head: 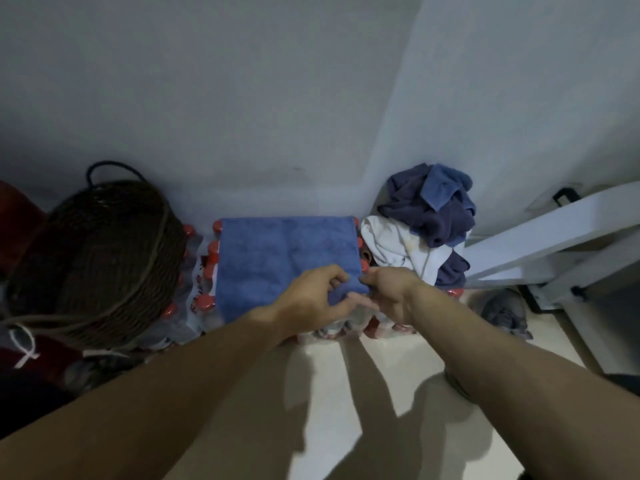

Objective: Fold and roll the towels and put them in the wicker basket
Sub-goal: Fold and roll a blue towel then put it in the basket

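Left hand (313, 295) and right hand (388, 295) pinch the blue towel (277, 258) (near corner).

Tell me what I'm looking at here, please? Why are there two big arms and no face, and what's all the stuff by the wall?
The camera sits on a person's head and looks down, so you see only their arms reaching forward. There is just this one picture, from that one spot.

The left hand and the right hand both pinch the near corner of a flat folded blue towel. That towel lies on packs of plastic bottles with red caps, used like a little table.

On the left stands a round dark brown wicker basket with a handle. I cannot see any towels in it.

On the right, against the wall, is a messy pile of blue and white towels waiting to be folded. A white piece of furniture stands beside the pile.
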Motion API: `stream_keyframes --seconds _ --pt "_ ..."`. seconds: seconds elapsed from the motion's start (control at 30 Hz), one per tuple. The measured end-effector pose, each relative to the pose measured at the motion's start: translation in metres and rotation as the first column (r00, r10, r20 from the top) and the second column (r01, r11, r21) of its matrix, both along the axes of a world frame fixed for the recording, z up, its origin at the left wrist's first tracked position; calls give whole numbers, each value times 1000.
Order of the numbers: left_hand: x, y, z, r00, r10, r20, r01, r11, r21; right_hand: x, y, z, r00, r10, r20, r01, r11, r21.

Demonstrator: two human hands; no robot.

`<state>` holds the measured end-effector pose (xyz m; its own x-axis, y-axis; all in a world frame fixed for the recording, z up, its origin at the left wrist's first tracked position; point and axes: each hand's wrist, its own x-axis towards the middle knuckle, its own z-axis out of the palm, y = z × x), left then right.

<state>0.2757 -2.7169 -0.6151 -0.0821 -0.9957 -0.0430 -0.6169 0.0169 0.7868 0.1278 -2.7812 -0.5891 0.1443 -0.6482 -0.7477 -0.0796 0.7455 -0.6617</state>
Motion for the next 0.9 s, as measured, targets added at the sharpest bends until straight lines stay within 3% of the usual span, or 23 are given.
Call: stream_keyframes --seconds 0.2,0.27,0.3,0.33,0.37,0.4,0.43,0.5,0.53,0.6,0.67,0.73,0.8,0.9 --pt "10 -19 21 986 162 30 -161 986 -39 15 -30 41 990 89 112 -96 994 59" --pt "13 -24 32 980 199 30 -198 980 -21 12 -39 55 965 260 41 -263 961 81" --pt "15 -27 37 981 190 28 -190 982 9 10 -44 64 877 465 -123 -460 886 63" --pt "16 -29 43 986 165 22 -166 985 46 7 -49 73 647 670 -364 -700 711 66" --pt "17 -31 50 990 137 23 -138 987 77 7 -54 82 330 736 -590 -872 477 107" --pt "18 -33 56 993 112 27 -114 989 92 8 -56 88 82 662 -745 -957 262 128" --pt "19 -35 61 995 96 29 -98 990 103 11 -55 91 -12 569 -822 -991 106 88" --pt "25 -39 67 997 71 20 -73 990 121 16 -54 93 103 529 -842 -991 -17 -132" --pt "29 -42 67 997 75 2 -75 988 132 17 -55 93 167 537 -827 -977 -20 -210" --pt "35 -44 64 982 155 -111 -135 977 166 19 -65 94 213 480 -851 -965 -32 -259" --pt "40 -43 59 940 248 -233 -198 955 221 18 -76 91 294 466 -835 -948 31 -316" --pt "40 -39 52 946 220 -238 -169 961 217 13 -78 83 325 501 -802 -941 83 -329" --pt "39 -36 42 988 97 -121 -68 972 225 2 -76 67 333 537 -775 -941 135 -310" --pt "54 -33 34 981 -65 184 -10 926 379 -10 -65 50 445 644 -623 -895 291 -339"
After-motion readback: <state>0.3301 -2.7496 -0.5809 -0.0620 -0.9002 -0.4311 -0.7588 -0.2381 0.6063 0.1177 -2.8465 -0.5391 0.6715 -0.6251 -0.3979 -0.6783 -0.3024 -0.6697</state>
